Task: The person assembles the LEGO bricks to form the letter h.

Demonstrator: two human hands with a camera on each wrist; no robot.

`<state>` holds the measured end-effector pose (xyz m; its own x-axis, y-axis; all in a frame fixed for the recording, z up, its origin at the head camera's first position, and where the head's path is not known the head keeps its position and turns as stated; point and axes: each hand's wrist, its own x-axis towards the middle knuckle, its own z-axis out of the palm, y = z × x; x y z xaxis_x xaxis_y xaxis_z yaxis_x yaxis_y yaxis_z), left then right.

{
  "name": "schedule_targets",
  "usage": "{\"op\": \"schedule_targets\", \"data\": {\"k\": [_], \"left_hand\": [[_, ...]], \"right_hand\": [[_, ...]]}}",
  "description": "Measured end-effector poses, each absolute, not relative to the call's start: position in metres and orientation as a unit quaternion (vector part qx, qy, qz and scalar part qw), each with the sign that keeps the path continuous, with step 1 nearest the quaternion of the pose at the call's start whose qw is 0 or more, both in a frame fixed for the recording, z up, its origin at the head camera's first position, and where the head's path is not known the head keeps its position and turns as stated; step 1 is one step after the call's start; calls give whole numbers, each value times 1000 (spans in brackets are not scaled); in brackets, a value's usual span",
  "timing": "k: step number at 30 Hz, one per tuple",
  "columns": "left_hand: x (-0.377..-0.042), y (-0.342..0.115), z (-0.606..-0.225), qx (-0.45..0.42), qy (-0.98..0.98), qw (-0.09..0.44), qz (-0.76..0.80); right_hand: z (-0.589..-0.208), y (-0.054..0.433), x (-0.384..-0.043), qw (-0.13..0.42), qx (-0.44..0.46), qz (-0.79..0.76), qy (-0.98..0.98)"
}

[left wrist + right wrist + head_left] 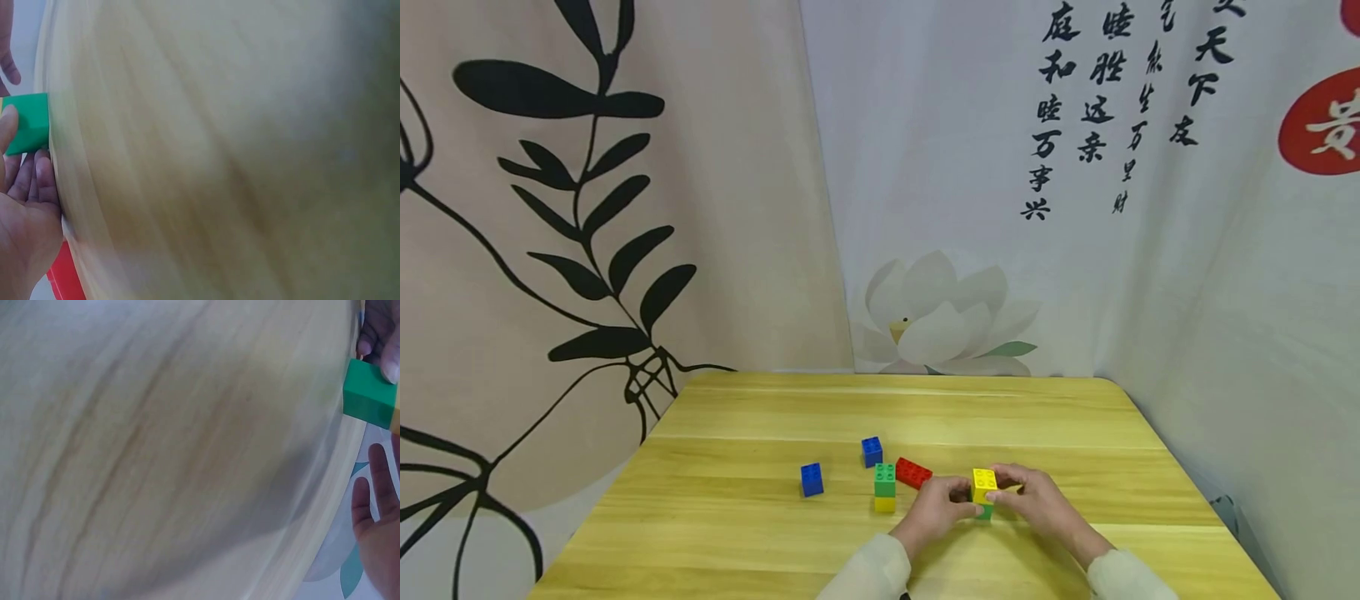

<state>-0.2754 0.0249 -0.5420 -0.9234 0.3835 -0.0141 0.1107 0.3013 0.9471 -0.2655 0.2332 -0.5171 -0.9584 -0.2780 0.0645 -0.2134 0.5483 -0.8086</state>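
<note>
A yellow building brick sits on top of a green brick, low over the table in the head view. My left hand pinches the green brick from the left; its thumb lies across the green side in the left wrist view. From the right, my right hand holds the yellow brick between thumb and forefinger. Its lower fingers stretch out loosely in the right wrist view, where the green brick shows at the edge and most of the yellow one is cut off.
Left of my hands stands another green brick stacked on a yellow brick. A red brick lies just beyond my left hand. Two blue bricks, one nearer and one farther, stand on the wooden table. Printed curtains hang behind.
</note>
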Motion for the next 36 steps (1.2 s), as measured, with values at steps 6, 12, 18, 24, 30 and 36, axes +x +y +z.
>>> {"op": "schedule_targets", "data": {"k": [6,12,18,24,30,36], "left_hand": [[-275,26,-542,159,799,113,569],[-275,27,-542,162,804,110,561],[-272,27,-538,163,805,110,559],[-268,26,-533,157,813,110,549],[-265,24,-528,139,815,122,549],[-261,25,-516,137,809,127,557]], "right_hand": [[-516,232,-265,31,-138,-451,881],[-513,232,-263,33,-136,-449,883],[-512,232,-262,32,-142,-445,884],[-509,235,-259,32,-119,-444,887],[-509,238,-258,30,-114,-452,884],[-512,236,-256,16,-103,-452,886]]}}
